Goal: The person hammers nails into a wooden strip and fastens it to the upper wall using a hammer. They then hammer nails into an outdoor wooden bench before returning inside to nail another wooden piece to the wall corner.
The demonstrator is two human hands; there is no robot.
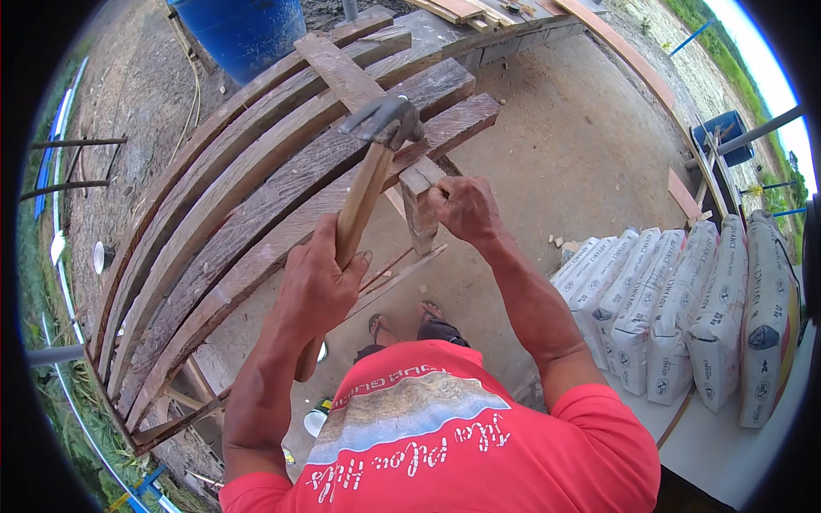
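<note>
My left hand (321,278) is closed around the wooden handle of a claw hammer (366,192). The hammer is raised, and its dark metal head appears in front of the wooden beams. To the right of it, my right hand (466,208) is closed with the fingertips pinched at the end of a short wooden block (420,214). Whatever those fingers may hold is too small or hidden to make out. The block juts toward me from the nearest of several long, rough wooden beams (282,201) lying side by side. A flat board (340,70) lies across them.
A blue barrel (244,34) stands beyond the beams. Several filled paper sacks (676,316) lean in a row on the right. My sandalled feet are on the concrete floor (556,128), with a lidded can (318,417) close by. A blue container (723,137) stands far right.
</note>
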